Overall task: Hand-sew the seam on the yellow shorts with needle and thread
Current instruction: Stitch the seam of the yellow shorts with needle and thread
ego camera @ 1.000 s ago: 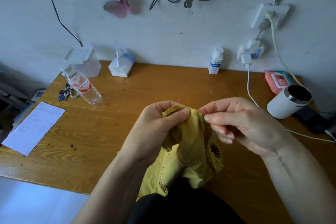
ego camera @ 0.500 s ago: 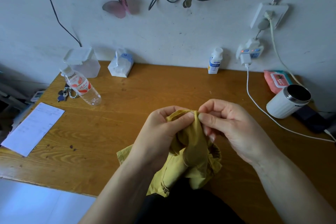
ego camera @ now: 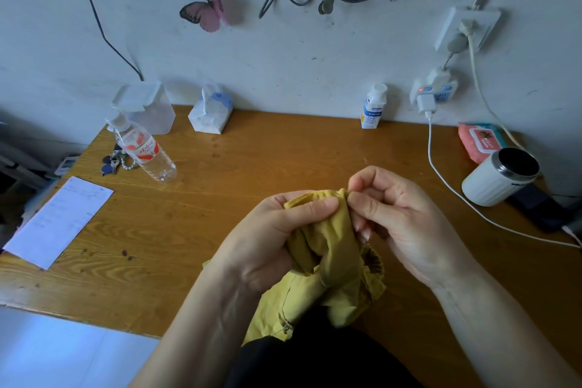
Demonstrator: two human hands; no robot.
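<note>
The yellow shorts (ego camera: 333, 264) are bunched up over the near edge of the wooden table (ego camera: 258, 173). My left hand (ego camera: 271, 236) grips a fold of the fabric, its thumb pressed along the top edge. My right hand (ego camera: 400, 214) pinches with thumb and forefinger at the top of that same fold, right against the left thumb tip. The needle and the thread are too small to make out between the fingertips.
A water bottle (ego camera: 145, 148), keys (ego camera: 115, 162) and a sheet of paper (ego camera: 59, 220) lie at the left. A tissue pack (ego camera: 211, 110) and a small white bottle (ego camera: 373, 105) stand by the wall. A white mug (ego camera: 500, 176), a charging cable (ego camera: 447, 183) and a pink wipes pack (ego camera: 478, 142) sit right.
My right hand has moved in from the right, and its pinch now sits tight against the fabric edge. My left hand keeps its hold on the shorts.
</note>
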